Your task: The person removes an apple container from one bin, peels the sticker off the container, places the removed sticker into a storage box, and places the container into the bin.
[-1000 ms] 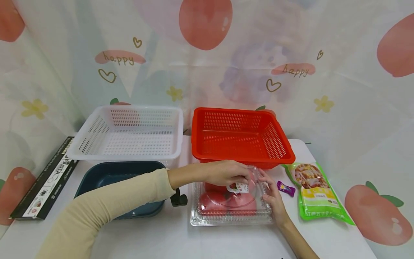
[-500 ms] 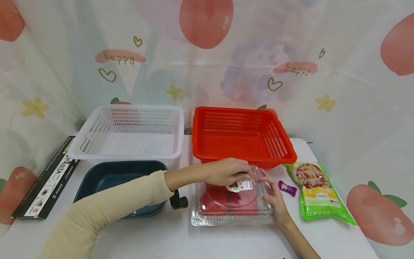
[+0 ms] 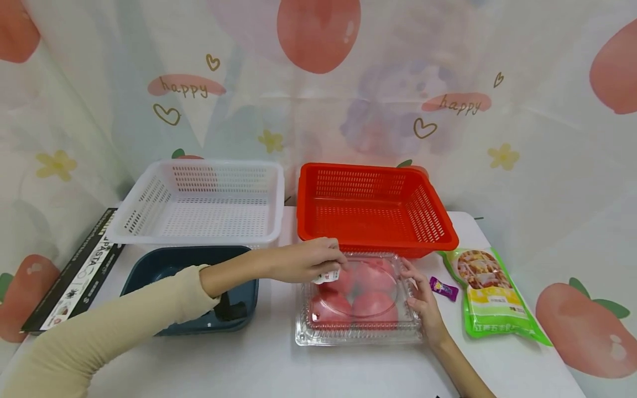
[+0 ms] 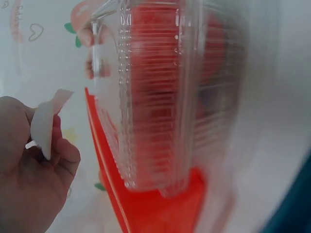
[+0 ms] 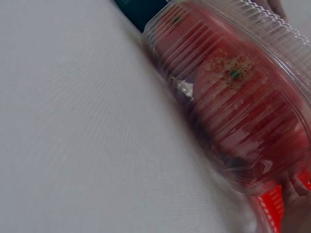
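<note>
A clear plastic clamshell box (image 3: 355, 326) with several red tomatoes (image 3: 373, 303) inside lies on the white table, just in front of the red basket (image 3: 373, 207). My left hand (image 3: 311, 261) hovers over the box's back left corner and pinches a small white label (image 3: 327, 276) between thumb and fingers. The left wrist view shows the label (image 4: 45, 127) bent in that pinch, with the box (image 4: 160, 97) beside it. My right hand (image 3: 422, 296) rests against the box's right edge with fingers extended. In the right wrist view the box (image 5: 233, 97) fills the frame.
A white basket (image 3: 199, 202) stands at the back left, with a dark blue tub (image 3: 169, 265) in front of it. A black pasta box (image 3: 74, 271) lies at the far left. A purple candy (image 3: 443, 288) and a green snack bag (image 3: 490, 298) lie right of the clamshell.
My left hand has drawn back to the left with the label, which was over the middle of the lid a second ago. The right hand has stayed at the box's edge.
</note>
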Action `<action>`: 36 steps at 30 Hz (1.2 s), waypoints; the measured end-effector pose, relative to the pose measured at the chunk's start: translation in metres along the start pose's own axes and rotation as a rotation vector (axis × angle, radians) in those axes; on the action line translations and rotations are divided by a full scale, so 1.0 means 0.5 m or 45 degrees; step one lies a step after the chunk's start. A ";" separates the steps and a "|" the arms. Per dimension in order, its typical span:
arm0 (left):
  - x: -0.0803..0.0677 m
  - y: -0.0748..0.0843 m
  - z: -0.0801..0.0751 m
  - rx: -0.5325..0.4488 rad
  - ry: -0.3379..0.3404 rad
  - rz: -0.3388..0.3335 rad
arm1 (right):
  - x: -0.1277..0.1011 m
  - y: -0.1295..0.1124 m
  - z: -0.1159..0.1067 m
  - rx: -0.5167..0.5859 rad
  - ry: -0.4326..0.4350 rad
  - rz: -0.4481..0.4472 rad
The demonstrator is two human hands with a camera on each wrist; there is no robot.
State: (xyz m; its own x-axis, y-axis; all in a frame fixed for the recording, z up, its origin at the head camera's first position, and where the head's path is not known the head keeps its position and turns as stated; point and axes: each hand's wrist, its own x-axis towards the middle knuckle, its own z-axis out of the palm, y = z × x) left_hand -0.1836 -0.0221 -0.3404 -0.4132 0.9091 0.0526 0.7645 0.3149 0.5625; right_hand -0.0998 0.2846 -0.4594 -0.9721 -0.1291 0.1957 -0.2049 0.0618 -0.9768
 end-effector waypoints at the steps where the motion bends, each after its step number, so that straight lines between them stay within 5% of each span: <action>1: -0.013 -0.004 -0.003 -0.009 -0.001 -0.017 | 0.000 0.000 0.000 0.004 -0.004 -0.001; 8: -0.111 -0.025 -0.028 -0.155 -0.035 -0.106 | 0.000 0.001 0.001 0.001 0.000 -0.021; 20: -0.217 -0.055 -0.036 -0.260 0.132 -0.307 | 0.000 0.002 0.001 -0.016 0.006 -0.045; 28: -0.284 -0.080 -0.027 -0.168 0.242 -0.341 | -0.001 -0.002 0.004 0.008 -0.002 -0.003; 36: -0.365 -0.142 -0.019 -0.143 0.249 -0.434 | 0.000 -0.001 0.004 0.021 0.003 -0.013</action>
State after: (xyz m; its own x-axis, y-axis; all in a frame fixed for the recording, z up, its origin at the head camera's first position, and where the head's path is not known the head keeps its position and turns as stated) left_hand -0.1674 -0.2128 -0.3824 -0.7281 0.6854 -0.0028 0.5132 0.5479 0.6606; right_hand -0.0994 0.2825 -0.4592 -0.9703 -0.1274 0.2057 -0.2127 0.0441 -0.9761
